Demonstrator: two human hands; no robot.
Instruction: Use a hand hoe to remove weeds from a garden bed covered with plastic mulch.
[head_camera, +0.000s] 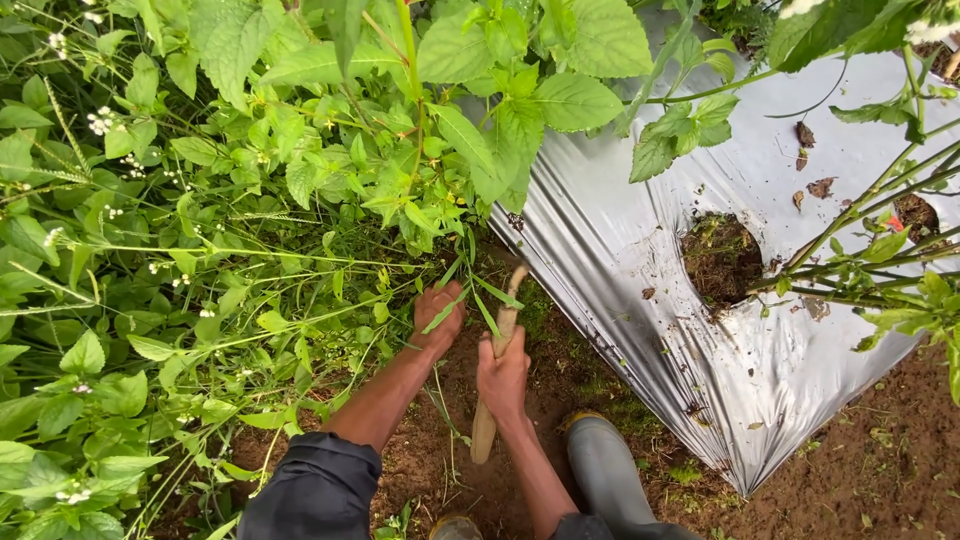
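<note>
My left hand (437, 315) grips a clump of green weed stems (470, 295) low down, where the dense weeds meet the bare soil. My right hand (503, 375) is closed round the pale wooden handle of a tool (486, 432). The handle runs from near my wrist up past my fingers to a curved end (516, 283) among the grass blades. The tool's working end is hidden in the plants. Both forearms reach forward from dark rolled sleeves (318, 488).
Thick leafy weeds (200, 230) fill the left and top. A silver plastic mulch sheet (640, 300) covers the bed at right, with a planting hole (720, 258) of dark soil. My grey rubber boot (610, 470) stands on brown earth (880, 470).
</note>
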